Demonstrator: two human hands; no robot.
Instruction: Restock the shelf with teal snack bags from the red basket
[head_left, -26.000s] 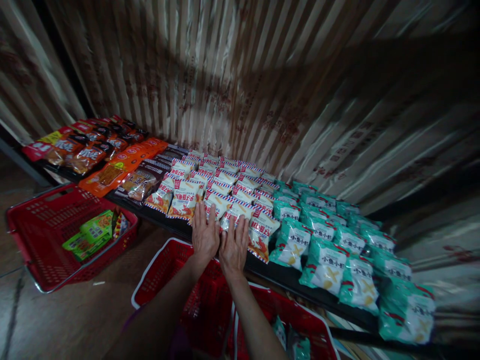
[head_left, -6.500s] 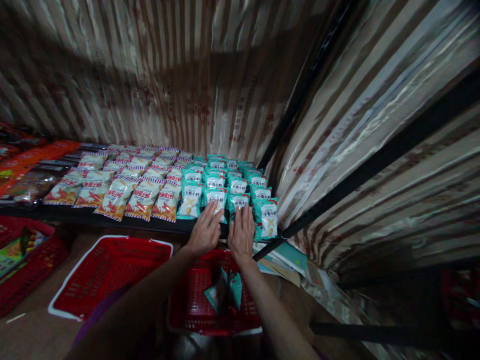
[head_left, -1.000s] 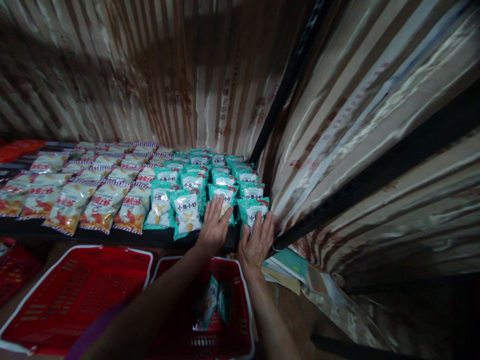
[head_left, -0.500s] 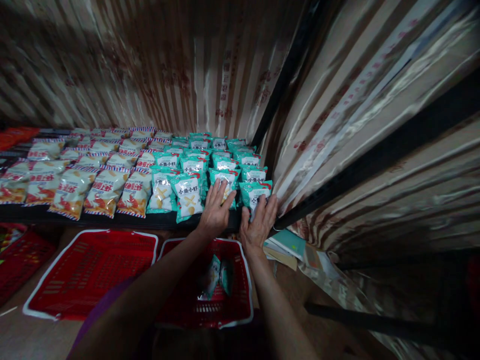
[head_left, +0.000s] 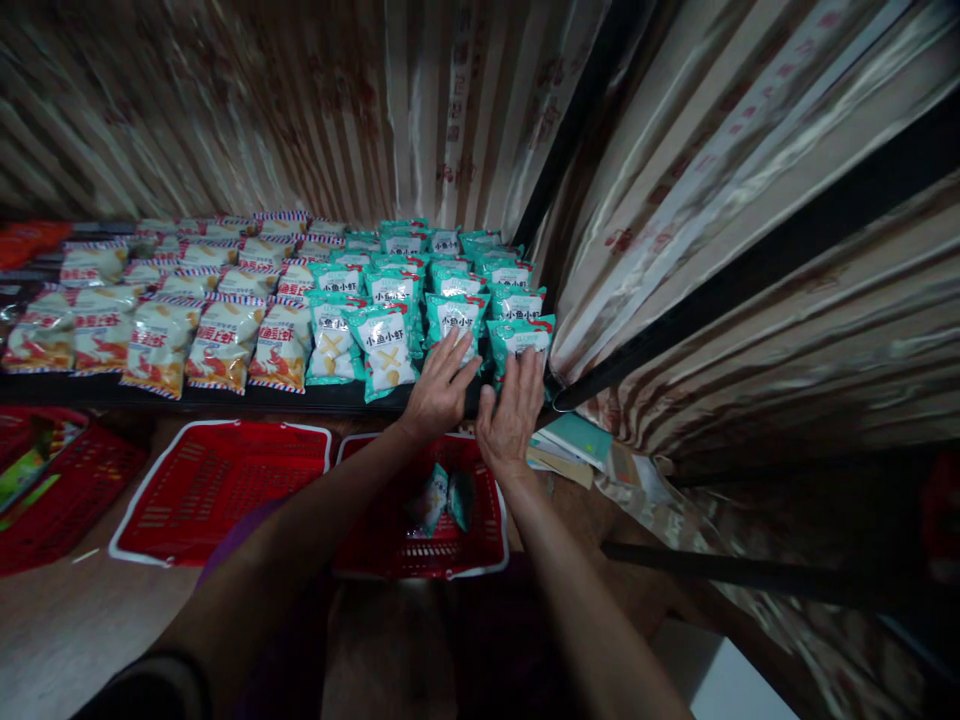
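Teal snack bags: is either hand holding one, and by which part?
Neither hand appears to grip one. The left hand lies over the front of one teal snack bag, the right hand over the front of the rightmost front-row bag.

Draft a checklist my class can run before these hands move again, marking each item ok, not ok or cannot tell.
1. Left hand at a bag: ok, fingers over the front of a green snack bag.
2. Right hand at a bag: ok, at the rightmost front bag.
3. Front green bags apart: not ok, the second from left overlaps its left neighbour.
4. Right-hand red basket bare: not ok, green packs inside.
5. Bags' seals intact: cannot tell.
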